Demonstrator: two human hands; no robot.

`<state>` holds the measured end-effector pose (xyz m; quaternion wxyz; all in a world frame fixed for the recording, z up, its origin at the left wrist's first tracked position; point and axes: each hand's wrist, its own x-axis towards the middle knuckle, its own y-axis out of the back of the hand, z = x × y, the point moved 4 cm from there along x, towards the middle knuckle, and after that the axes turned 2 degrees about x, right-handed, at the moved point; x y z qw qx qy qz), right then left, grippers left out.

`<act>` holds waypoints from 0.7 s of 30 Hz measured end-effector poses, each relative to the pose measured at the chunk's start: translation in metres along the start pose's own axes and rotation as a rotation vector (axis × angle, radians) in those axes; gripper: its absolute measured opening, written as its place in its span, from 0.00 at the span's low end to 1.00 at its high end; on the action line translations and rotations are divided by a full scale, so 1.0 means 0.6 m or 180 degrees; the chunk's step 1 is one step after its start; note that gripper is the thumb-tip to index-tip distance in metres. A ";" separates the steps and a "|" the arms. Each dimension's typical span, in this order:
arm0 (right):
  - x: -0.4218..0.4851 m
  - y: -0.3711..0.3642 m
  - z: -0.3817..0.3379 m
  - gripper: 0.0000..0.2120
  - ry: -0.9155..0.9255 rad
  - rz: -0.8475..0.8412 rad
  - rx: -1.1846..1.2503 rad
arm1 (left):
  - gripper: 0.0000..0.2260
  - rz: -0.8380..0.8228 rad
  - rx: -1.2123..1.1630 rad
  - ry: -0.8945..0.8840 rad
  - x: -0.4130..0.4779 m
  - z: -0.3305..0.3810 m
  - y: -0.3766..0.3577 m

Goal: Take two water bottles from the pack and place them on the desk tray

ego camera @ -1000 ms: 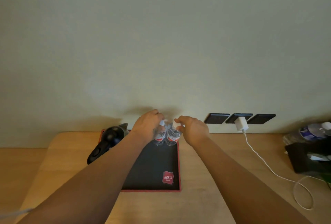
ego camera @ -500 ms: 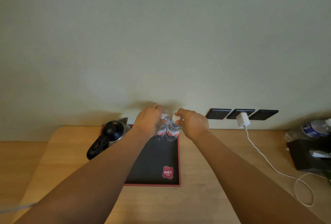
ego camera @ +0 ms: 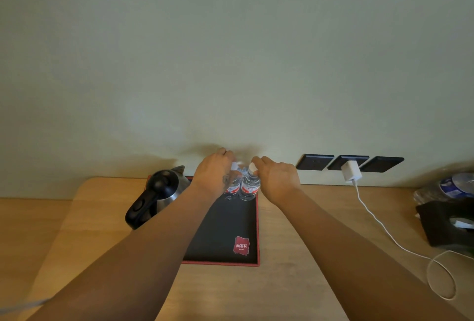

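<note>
Bottles [ego camera: 241, 187] stand touching at centre frame on the tray [ego camera: 223, 233], our left hand [ego camera: 214, 175] and right hand [ego camera: 278, 179] each pinching a cap; next we let go.

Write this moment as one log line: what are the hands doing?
left hand: on left bottle | right hand: on right bottle | bottles: upright, side by side on tray

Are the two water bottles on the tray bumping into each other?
Touching. In the head view the left bottle and right bottle stand upright with sides pressed together, no tray visible between them.
</note>
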<state>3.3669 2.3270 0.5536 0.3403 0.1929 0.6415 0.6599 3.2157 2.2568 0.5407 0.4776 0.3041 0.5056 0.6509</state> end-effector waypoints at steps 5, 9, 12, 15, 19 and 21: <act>0.002 0.000 -0.004 0.25 -0.0028 0.0035 0.0019 | 0.21 0.0042 -0.0068 0.0115 -0.008 0.002 0.001; 0.005 -0.005 0.000 0.25 0.0002 0.0069 0.0119 | 0.21 0.0057 -0.0061 0.0198 -0.010 0.002 -0.002; 0.004 -0.014 0.008 0.25 0.0011 0.0122 0.0209 | 0.21 0.0048 -0.0069 0.0194 -0.010 0.001 -0.002; -0.007 -0.017 0.006 0.30 0.0016 0.0175 0.0276 | 0.24 0.0019 -0.0170 0.0178 -0.026 0.009 0.001; -0.023 -0.001 0.009 0.30 -0.0040 0.0388 0.0529 | 0.35 0.0254 -0.0161 0.0023 -0.066 0.020 0.018; -0.045 0.016 0.012 0.31 0.0049 0.0606 0.0533 | 0.37 0.0404 0.0002 -0.0026 -0.097 0.026 0.027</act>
